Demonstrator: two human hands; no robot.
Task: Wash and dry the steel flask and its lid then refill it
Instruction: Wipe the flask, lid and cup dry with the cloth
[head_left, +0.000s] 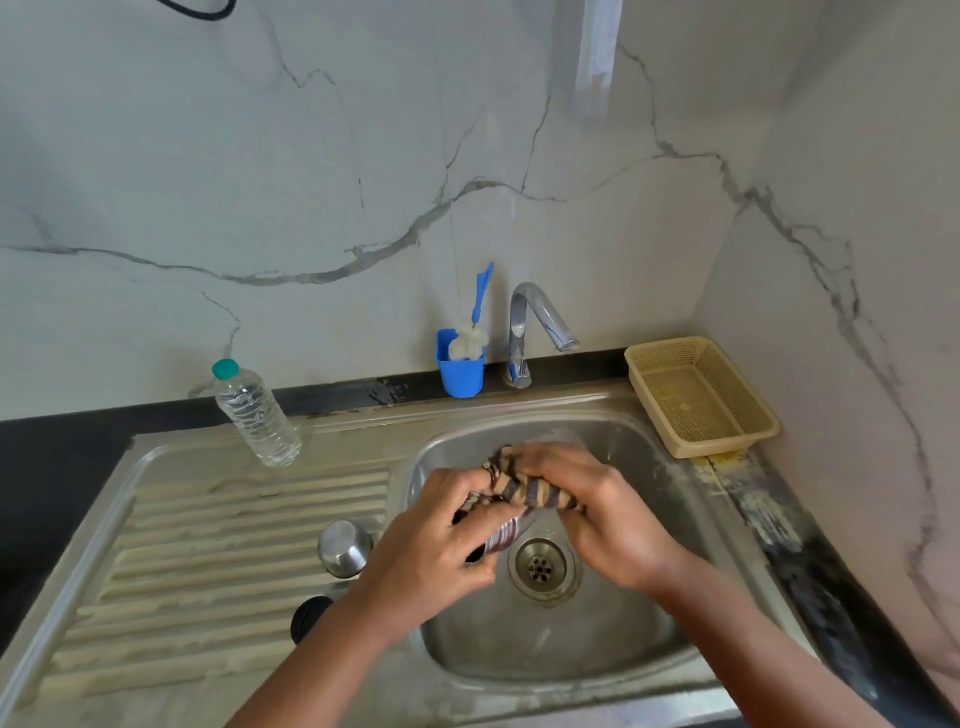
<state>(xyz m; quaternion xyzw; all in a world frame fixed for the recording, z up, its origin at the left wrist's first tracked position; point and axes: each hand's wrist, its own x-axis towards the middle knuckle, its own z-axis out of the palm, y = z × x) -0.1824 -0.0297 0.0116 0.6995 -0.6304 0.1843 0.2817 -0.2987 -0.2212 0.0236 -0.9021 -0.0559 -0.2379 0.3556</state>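
The steel flask (506, 530) is almost wholly hidden: the left hand (436, 545) covers its lower body and the striped cloth (530, 488), bunched under the right hand (597, 512), wraps its upper end, so its mouth cannot be seen. At eight o'clock from the flask, a black round thing (309, 616) is half covered by the left forearm; what it is cannot be told. Both forearms are cut off by the bottom edge. At twelve o'clock, a pale vertical strip (597, 57) on the wall is blurred.
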